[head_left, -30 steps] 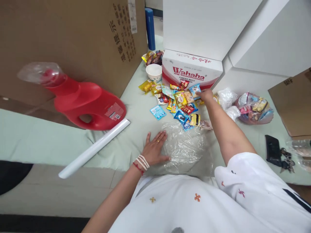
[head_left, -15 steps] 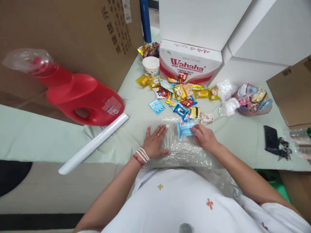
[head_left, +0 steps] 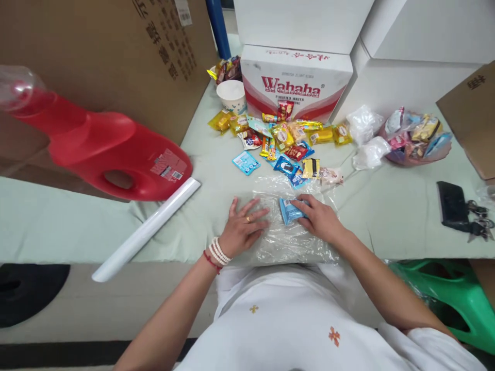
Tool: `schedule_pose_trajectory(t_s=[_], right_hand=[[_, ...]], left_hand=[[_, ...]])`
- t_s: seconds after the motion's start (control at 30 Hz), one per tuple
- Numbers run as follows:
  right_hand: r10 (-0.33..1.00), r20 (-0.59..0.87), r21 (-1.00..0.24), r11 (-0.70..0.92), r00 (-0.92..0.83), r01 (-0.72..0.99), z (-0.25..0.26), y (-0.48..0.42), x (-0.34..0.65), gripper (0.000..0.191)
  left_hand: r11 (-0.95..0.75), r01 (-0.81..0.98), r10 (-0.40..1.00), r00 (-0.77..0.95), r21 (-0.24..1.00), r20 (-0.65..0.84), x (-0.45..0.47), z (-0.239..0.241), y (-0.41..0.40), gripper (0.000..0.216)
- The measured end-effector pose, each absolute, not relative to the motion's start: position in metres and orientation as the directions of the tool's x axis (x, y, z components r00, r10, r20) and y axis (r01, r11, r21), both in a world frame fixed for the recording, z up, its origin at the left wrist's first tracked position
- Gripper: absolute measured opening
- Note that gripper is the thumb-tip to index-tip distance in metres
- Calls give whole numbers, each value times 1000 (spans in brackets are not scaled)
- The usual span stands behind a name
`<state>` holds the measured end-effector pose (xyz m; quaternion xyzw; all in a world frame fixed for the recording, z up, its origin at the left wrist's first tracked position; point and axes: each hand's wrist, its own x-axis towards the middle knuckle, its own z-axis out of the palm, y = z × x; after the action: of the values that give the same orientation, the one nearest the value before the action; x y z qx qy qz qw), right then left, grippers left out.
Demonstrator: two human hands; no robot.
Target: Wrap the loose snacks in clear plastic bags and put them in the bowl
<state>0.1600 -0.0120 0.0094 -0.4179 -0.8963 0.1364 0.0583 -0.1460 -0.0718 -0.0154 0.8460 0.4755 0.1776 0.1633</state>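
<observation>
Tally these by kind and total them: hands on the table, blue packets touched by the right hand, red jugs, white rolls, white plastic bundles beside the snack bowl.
Left hand and right hand: 2
Blue packet: 1
Red jug: 1
White roll: 1
White plastic bundles: 2
Total: 7

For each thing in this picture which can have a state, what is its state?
Left hand: open, palm down
Clear plastic sheet: spread, wrinkled
Blue packet: held over the sheet
Right hand: closed on the packet
Pink bowl: filled with snacks
Paper cup: upright, open-topped
White tube: lying, one end overhanging the table
Red jug: clear wrap over top
</observation>
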Motion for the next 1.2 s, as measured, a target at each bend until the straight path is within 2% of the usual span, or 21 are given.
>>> schedule_pose_trajectory(t_s=[0.07, 0.17, 0.27, 0.37, 0.47, 0.53, 0.57, 0.63, 0.7, 0.73, 0.87, 0.93, 1.03, 1.13, 1.2], right_hand=[[785, -7, -289, 592, -620, 752, 6, -12, 158, 51], [780, 14, -327, 595, -625, 735, 7, -15, 161, 52], [764, 111, -455, 607, -635, 651, 16, -26, 173, 56], [759, 221, -558, 613, -612, 559, 26, -52, 194, 64], [723, 176, -554, 634, -668, 540, 25, -88, 216, 78], [713, 136, -504, 647, -688, 572, 16, -108, 226, 68], [725, 133, -488, 642, -676, 592, 11, -115, 229, 56], [754, 163, -505, 617, -636, 603, 2, -118, 233, 32], [761, 174, -582, 592, -625, 558, 1, -110, 234, 24], [757, 164, -628, 575, -633, 525, 3, -102, 234, 23], [763, 35, -769, 433, -646, 470, 28, -65, 234, 24], [789, -27, -786, 363, -614, 500, 41, -47, 234, 29], [846, -69, -796, 272, -529, 540, 54, -24, 233, 37], [878, -166, -822, 129, -449, 556, 54, -4, 229, 44], [878, -273, -813, 8, -393, 583, 48, 8, 224, 46]], left_hand=[[-494, 724, 855, 504, 482, 119, -149, -15, -75, 34], [-466, 722, 869, 482, 512, 113, -155, -12, -83, 56], [-524, 680, 824, 558, 513, 103, -159, -6, -92, 73], [-583, 645, 752, 659, 494, 26, -158, -2, -97, 74], [-589, 665, 746, 666, 458, -8, -156, -5, -98, 82], [-600, 673, 753, 658, 433, 20, -155, -9, -97, 87], [-606, 674, 756, 654, 422, 39, -154, -11, -96, 83], [-606, 681, 768, 636, 410, 79, -152, -14, -93, 61], [-580, 699, 795, 598, 419, 104, -150, -15, -88, 32], [-558, 708, 813, 572, 433, 111, -149, -14, -85, 27], [-474, 704, 857, 507, 528, 93, -145, -7, -68, 33], [-470, 684, 850, 522, 558, 76, -144, -3, -60, 43], [-453, 684, 857, 511, 572, 67, -141, -1, -51, 33], [-332, 746, 926, 374, 577, 49, -131, -1, -43, 42], [-188, 827, 976, 216, 530, 10, -121, -2, -36, 51]])
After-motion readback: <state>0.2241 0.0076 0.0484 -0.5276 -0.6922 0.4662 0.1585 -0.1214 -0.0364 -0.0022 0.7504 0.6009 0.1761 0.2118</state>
